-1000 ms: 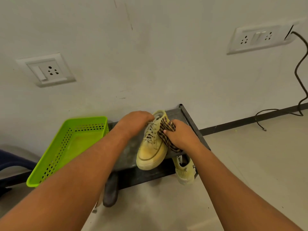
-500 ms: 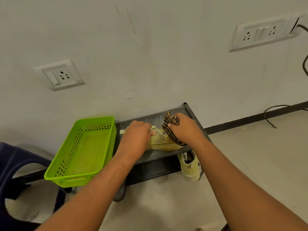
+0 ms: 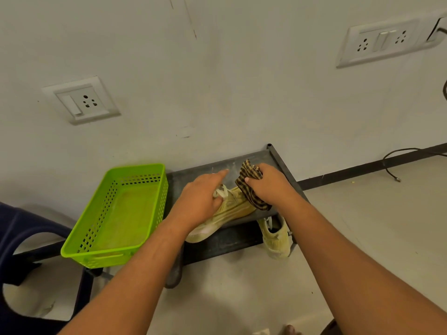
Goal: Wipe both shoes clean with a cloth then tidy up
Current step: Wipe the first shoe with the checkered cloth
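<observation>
A pale yellow shoe (image 3: 227,213) lies on its side on the top shelf of a dark metal rack (image 3: 200,175), toe toward me. My left hand (image 3: 200,199) holds it at the laces, index finger stretched out. My right hand (image 3: 268,184) grips a brown checked cloth (image 3: 251,184) and presses it against the shoe's heel end. The second yellow shoe (image 3: 275,238) stands on the lower level of the rack at the right, partly hidden by the shelf.
A lime green perforated basket (image 3: 116,213) sits left of the rack. A dark blue chair (image 3: 21,240) stands at the far left. A dark shoe sole (image 3: 174,272) leans under the rack. A black cable (image 3: 396,165) trails on the floor at right.
The shoe went from upright with its toe toward me to lying on its side on the shelf. My right hand with the cloth stays at its heel end. The camera moved back.
</observation>
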